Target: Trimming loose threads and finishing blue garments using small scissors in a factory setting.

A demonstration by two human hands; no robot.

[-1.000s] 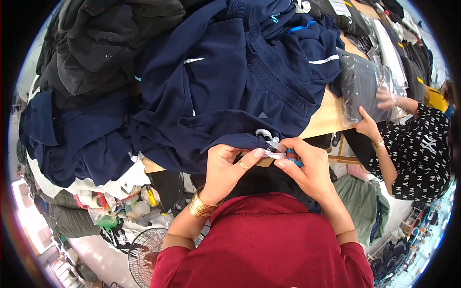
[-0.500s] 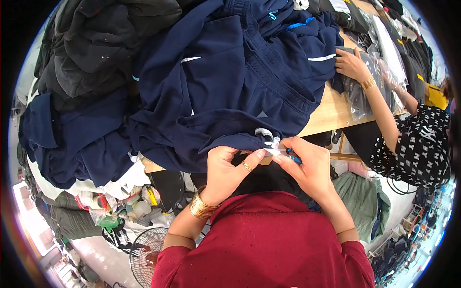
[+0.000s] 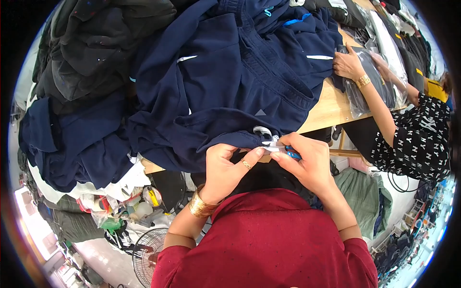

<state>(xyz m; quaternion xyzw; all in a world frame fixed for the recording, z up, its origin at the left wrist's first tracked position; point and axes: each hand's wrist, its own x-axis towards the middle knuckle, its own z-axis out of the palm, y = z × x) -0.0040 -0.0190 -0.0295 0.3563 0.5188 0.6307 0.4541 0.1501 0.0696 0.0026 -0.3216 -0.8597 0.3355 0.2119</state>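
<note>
Navy sports trousers (image 3: 213,72) with an elastic waistband and white stripes lie spread on the table before me. The near edge of the trousers is pinched between the thumb and fingers of my left hand (image 3: 223,168), which wears a ring and gold bangles. Closed around blue-handled thread snips (image 3: 293,153) is my right hand (image 3: 311,161). The snips' metal blades point left and meet the cloth by my left thumb. A white looped piece (image 3: 261,130), perhaps a drawstring or tape, sits just above the blades. My fingers partly hide the cloth edge there.
More navy clothing (image 3: 81,139) and a dark garment heap (image 3: 105,48) lie to the left. At right, a co-worker's hand (image 3: 348,65) touches a clear-bagged dark garment (image 3: 372,77) on the wooden table (image 3: 331,105). A fan (image 3: 149,259) stands at lower left.
The snips' blades have turned slightly and show more clearly at the cloth edge. Both my hands keep their hold. The co-worker's hand has shifted slightly on the bagged garment.
</note>
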